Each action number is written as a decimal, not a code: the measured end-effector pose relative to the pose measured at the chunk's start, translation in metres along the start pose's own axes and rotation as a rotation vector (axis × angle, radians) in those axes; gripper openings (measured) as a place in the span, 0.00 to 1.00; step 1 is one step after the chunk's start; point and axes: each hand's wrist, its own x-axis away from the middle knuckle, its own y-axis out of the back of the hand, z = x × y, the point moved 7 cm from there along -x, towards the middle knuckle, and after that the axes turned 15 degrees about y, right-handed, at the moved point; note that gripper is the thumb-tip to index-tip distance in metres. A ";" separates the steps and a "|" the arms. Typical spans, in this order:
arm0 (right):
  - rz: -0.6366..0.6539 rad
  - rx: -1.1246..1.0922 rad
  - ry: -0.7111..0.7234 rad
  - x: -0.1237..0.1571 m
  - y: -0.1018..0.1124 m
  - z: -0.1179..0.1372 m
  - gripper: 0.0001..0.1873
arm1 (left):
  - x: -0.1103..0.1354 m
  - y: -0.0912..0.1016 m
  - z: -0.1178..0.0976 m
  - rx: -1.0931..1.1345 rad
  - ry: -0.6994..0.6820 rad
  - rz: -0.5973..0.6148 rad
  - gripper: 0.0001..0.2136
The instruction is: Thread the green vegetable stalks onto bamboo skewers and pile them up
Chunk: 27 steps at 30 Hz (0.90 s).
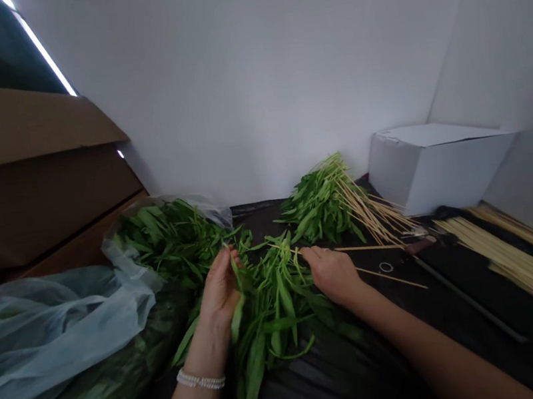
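Fingers curled, my left hand (222, 281) pinches a stem of leafy greens at the left of a loose heap of water spinach-like leaves (277, 312). My right hand (331, 270) is closed around a thin wooden skewer (368, 247) that runs out to the right behind it. The skewer's left end lies among pale green stems (281, 246), which look threaded on it, though I cannot tell exactly how. A second skewer (393, 277) lies on the dark surface just right of that hand.
Behind, a pile of skewered greens (322, 201) has its sticks (375, 216) pointing right. Bundles of bare skewers (525, 266) lie at right, near a white box (442, 161) and a small ring (386, 267). At left are bagged greens (166, 239), clear plastic (54, 327) and a cardboard box (34, 202).
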 end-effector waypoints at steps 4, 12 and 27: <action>-0.092 -0.034 0.102 -0.001 0.006 0.011 0.15 | 0.001 -0.004 0.017 -0.138 0.011 -0.026 0.15; -0.142 -0.031 0.160 0.000 0.007 0.019 0.17 | 0.004 -0.010 0.021 -0.326 -0.110 0.012 0.16; -0.096 -0.025 0.123 0.000 0.007 0.017 0.17 | 0.003 -0.006 0.019 -0.374 -0.180 -0.037 0.17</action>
